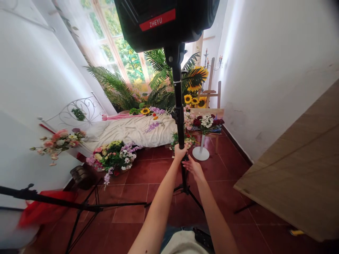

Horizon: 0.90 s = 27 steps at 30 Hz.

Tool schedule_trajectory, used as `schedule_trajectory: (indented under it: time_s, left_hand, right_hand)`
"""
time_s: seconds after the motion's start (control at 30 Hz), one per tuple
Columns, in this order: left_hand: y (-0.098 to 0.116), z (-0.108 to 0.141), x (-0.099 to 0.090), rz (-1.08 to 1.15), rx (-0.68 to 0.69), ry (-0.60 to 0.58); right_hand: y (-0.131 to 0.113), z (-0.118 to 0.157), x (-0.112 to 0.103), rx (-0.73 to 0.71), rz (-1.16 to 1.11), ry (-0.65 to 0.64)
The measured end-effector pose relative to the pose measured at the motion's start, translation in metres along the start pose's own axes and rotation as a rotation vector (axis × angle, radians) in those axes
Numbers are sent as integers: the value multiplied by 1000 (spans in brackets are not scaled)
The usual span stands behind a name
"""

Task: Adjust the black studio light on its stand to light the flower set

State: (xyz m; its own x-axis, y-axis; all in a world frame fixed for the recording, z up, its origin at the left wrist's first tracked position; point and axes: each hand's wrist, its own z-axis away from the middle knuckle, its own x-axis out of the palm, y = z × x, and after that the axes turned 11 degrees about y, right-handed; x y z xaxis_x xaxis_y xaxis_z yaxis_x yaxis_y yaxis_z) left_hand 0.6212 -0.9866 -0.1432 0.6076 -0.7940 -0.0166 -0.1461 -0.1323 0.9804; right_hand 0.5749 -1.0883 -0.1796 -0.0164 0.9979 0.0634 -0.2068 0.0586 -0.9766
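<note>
A black light stand point(179, 121) stands upright in front of me on spread tripod legs. At its top sits a large black box-shaped lamp head point(164, 26) with a red "ZHEYU" label. My left hand point(180, 152) is wrapped round the pole at about mid-height. Just below and to the right, my right hand point(194, 168) has its fingers stretched out beside the pole, near a dark collar. Whether its fingertips touch the stand I cannot tell.
Behind the stand is a bed with a cream blanket point(132, 130) and flowers. Another black stand point(87, 206) crosses the lower left. A white round-based flower stand point(200, 153) and an easel point(211, 88) are right of the pole. A large brown panel point(296, 169) leans at right.
</note>
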Motion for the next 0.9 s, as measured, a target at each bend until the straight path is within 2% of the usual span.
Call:
schedule_trajectory:
  time_s: [0.1,0.2,0.3,0.4,0.5,0.63,0.9]
  left_hand:
    - [4,2,0,0,-4,5]
    - [5,2,0,3,-22,8]
    - [3,2,0,6,-39,14]
    - [0,0,0,14,-32,9]
    - [-4,-1,1,18,-12,5]
    - [-6,-1,0,12,4,13]
    - [-4,0,1,19,-3,-6]
  right_hand:
    - [-2,-2,-2,264,-217,-182]
    - [0,-1,-1,294,-285,-163]
    - [3,0,3,124,-189,13]
    - [2,2,1,-239,-8,196]
    - [-2,4,-5,-501,148,203]
    - [-2,6,-10,-585,301,166]
    - [1,15,-13,-606,533,355]
